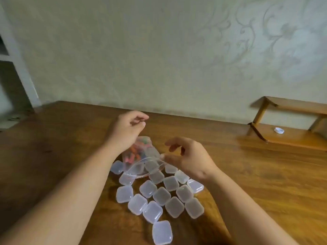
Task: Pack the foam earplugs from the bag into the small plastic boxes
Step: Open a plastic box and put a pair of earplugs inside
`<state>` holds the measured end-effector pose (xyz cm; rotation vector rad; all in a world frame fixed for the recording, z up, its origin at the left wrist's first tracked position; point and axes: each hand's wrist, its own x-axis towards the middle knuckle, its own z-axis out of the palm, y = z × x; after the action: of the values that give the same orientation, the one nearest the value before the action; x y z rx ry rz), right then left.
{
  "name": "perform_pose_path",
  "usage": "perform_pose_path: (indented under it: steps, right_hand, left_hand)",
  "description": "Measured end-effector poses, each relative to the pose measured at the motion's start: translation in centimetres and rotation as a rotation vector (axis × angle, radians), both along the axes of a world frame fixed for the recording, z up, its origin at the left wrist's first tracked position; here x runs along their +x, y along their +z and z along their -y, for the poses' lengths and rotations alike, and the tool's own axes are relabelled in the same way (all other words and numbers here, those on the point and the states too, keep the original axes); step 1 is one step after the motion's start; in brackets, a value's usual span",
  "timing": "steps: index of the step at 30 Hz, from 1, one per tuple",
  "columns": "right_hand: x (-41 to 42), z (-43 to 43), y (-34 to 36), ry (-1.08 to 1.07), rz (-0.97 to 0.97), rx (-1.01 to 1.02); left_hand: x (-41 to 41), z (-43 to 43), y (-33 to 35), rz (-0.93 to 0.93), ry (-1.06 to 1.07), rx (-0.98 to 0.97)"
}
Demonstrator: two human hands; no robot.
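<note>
**Item 1. Right hand** (191, 160): the thumb and a curled finger are pinching the near rim of the bag's mouth and holding it up off the table. The remaining fingers are arching above the pinch.

**Item 2. Left hand** (127, 128): it is hovering beyond the pinch, over the bag's far closed end. The fingers are loosely curled and nothing is showing between them.

**Item 3. Bag** (139, 156): clear plastic, lying on the table (256, 174). Its mouth is gaping open just beside the pinch.

**Item 4. Earplugs** (136, 151): orange, pink and green, all sitting deep in the bag on the side away from the pinch.

**Item 5. Boxes** (161, 196): small and translucent, all appearing closed. They are clustering below the pinch, and a few are lying under the bag's mouth.

**Item 6. Shelf** (292, 138): wooden, standing well apart from the pinch, with a white cap (279, 130) resting on it.

**Risks, as judged:**
- Only one side of the rim is being held, so the thin film is likely to slip or sag shut around an entering hand.
- Tilting the bag too steeply is apt to send light plugs spilling among the boxes.
- Dragging the bag is likely to scatter the boxes lying beneath it.
- No box is open yet, so plugs taken out now are going to have nowhere to go.
</note>
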<state>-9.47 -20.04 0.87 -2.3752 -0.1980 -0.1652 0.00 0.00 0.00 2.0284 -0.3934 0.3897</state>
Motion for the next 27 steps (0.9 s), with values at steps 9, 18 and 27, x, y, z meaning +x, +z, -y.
perform_pose_path:
  steps: [9, 18, 27]
  right_hand:
    - [1.8, -3.0, -1.7, -0.111, 0.088, -0.337]
    - [4.3, -2.0, -1.8, -0.315, 0.132, -0.016]
    - [4.6, -1.6, -3.1, -0.086, 0.121, -0.103]
  left_hand:
    - [-0.6, -1.3, -1.9, -0.218, -0.028, 0.155]
    - [-0.5, -2.1, -2.9, -0.273, -0.184, 0.316]
    - [-0.2, -1.9, -3.4, -0.163, -0.166, 0.409]
